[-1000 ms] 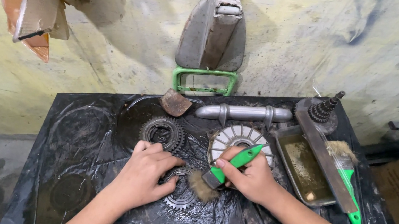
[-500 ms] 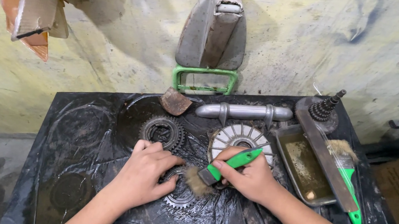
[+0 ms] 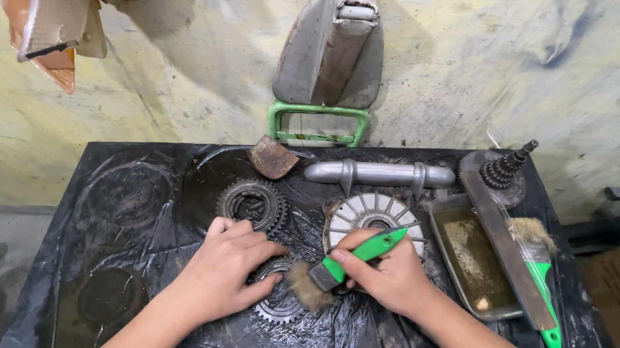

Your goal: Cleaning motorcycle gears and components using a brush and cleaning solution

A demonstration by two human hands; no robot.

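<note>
Near the front edge of a bench [image 3: 124, 172] draped in black plastic sheet, a person's left hand [image 3: 219, 270] presses flat on a toothed gear ring [image 3: 278, 295], fingers spread over its left side, apparently to pin it in place while the bristles work across it. The right hand [image 3: 385, 273] is closed around the green handle of a brush [image 3: 341, 266], held low and angled so its worn, tan bristles meet the ring's upper right edge. The ring lies flat, dark grey and oily, its small outer teeth showing along the lower rim; much of its face is hidden under the palm and the bristles.

Just behind it, toward the middle of the bench, rest a darker round gear [image 3: 253, 205] and a pale finned disc [image 3: 375, 215], the latter partly covered by the brush handle. A grey metal shaft [image 3: 379, 173] lies along the back edge beside a rusty brown fragment [image 3: 273, 157]. Toward the right edge sits a shallow metal tray [image 3: 444, 209] of murky liquid, with a flat metal bar [image 3: 506, 246] and a second green-handled brush [image 3: 542, 275] laid across its rim, and a stepped gear cluster [image 3: 506, 171] stands at the back right corner.
</note>
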